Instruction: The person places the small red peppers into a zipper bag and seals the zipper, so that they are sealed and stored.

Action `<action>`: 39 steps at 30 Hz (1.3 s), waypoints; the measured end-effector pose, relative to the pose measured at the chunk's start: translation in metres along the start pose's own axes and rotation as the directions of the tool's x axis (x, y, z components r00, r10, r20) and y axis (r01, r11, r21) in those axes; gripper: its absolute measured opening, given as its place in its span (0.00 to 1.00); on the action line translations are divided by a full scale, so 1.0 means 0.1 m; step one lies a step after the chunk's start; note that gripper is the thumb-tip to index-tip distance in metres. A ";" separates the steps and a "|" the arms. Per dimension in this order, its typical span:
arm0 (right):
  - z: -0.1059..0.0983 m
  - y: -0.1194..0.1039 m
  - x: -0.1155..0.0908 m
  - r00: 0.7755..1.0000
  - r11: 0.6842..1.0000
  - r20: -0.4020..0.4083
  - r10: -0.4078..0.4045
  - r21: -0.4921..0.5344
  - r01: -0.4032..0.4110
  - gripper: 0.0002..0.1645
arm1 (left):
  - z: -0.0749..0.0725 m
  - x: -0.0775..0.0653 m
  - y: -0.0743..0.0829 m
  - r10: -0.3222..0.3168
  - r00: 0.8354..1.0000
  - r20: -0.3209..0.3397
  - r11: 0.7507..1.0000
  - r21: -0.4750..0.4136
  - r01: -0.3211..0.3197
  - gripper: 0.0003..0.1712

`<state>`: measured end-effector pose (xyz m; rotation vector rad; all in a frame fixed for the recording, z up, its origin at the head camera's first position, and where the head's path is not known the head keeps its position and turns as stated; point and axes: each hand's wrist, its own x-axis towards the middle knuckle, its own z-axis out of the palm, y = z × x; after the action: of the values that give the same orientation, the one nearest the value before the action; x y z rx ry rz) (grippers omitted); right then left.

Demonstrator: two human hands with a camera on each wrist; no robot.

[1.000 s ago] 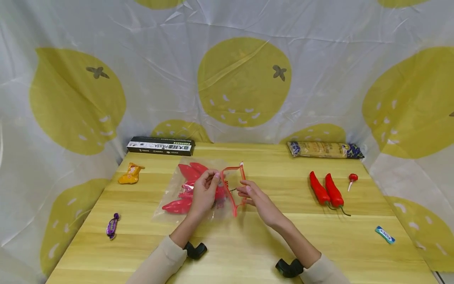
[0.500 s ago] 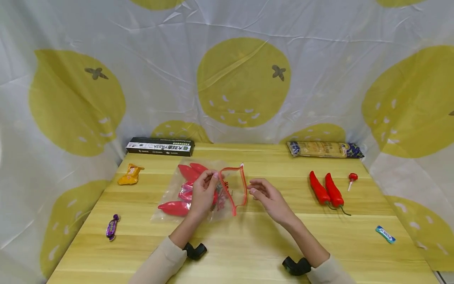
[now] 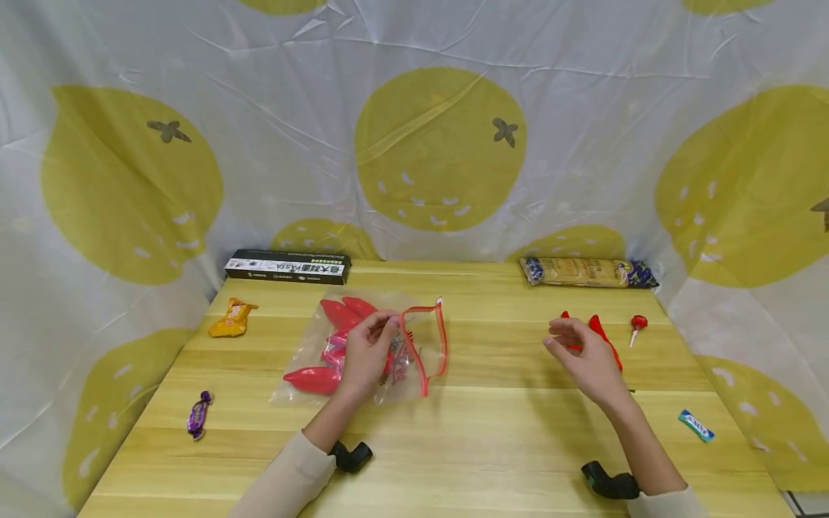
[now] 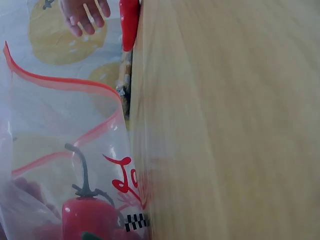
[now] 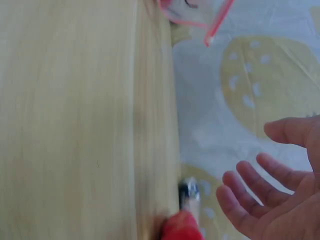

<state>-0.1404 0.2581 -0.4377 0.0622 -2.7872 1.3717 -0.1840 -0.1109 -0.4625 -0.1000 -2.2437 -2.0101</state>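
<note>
A clear zip bag point(image 3: 414, 388) with a red zip edge lies on the table, its mouth gaping to the right. Several red chili peppers point(image 3: 311, 380) are inside it, one with a dark stem near the mouth in the left wrist view. My left hand point(image 3: 367, 352) pinches the bag's upper side near the mouth. Over at the right, my right hand point(image 3: 586, 360) hovers above two red chili peppers point(image 3: 604, 334), partly hiding them in the head view. Its fingers are loosely bent, and nothing is between them in the right wrist view point(image 5: 280, 190).
At the back stand a black pasta box point(image 3: 288, 267) and a pasta packet point(image 3: 588, 273). An orange wrapped candy point(image 3: 233, 318) and a purple one point(image 3: 199, 416) lie left. A red lollipop point(image 3: 637, 325) and a blue-green wrapped candy point(image 3: 696, 426) lie right. A lemon-print curtain surrounds the table.
My right hand has left the bag's mouth and moved right, over the two loose chili peppers. The left hand keeps its pinch on the bag, which has barely shifted.
</note>
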 end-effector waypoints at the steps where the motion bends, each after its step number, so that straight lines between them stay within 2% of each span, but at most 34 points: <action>1: -0.05 0.03 0.00 1.000 1.000 -0.011 0.014 -0.020 -0.014 0.31 | -0.01 -0.01 0.05 0.003 1.000 0.011 1.000 0.016 -0.003 0.17; 6: -0.26 0.13 0.03 0.997 0.987 -0.046 0.057 -0.147 -0.063 0.35 | -0.04 -0.09 0.35 0.004 0.997 0.073 0.995 0.096 -0.011 0.11; 10: -0.29 0.23 0.07 0.997 0.959 -0.054 0.056 -0.275 -0.069 0.35 | -0.05 -0.10 0.39 0.033 0.995 0.097 0.993 0.110 -0.043 0.10; 14: -0.22 0.28 0.07 0.998 0.932 -0.023 0.053 -0.357 -0.057 0.32 | -0.06 -0.11 0.39 0.039 0.995 0.097 0.991 0.121 -0.050 0.10; 17: -0.15 0.29 0.09 0.999 0.937 0.003 0.036 -0.348 -0.033 0.31 | -0.06 -0.12 0.38 0.036 0.995 0.090 0.991 0.126 -0.047 0.10; 22: -0.06 0.28 0.11 1.000 0.956 0.006 -0.012 -0.293 0.013 0.36 | -0.06 -0.11 0.37 0.044 0.996 0.081 0.992 0.113 -0.053 0.11; 28: -0.02 0.28 0.10 0.999 0.931 0.033 0.040 -0.364 -0.025 0.35 | -0.06 -0.11 0.37 0.051 0.994 0.092 0.991 0.122 -0.062 0.12; 33: -0.02 0.28 0.08 0.998 0.921 0.055 0.038 -0.390 -0.014 0.34 | -0.06 -0.11 0.39 0.054 0.996 0.078 0.992 0.113 -0.063 0.12; 36: -0.02 0.27 0.07 0.999 0.933 0.045 0.028 -0.361 -0.010 0.33 | -0.06 -0.11 0.41 0.044 0.995 0.084 0.993 0.103 -0.053 0.12; 39: 0.01 0.25 0.05 0.999 0.967 0.046 0.023 -0.254 -0.011 0.31 | -0.06 -0.11 0.42 0.038 0.995 0.090 0.994 0.097 -0.046 0.12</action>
<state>-0.1469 0.2726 -0.4579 0.0650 -2.9836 1.0175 -0.1667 -0.1120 -0.4218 -0.2289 -2.3687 -1.9059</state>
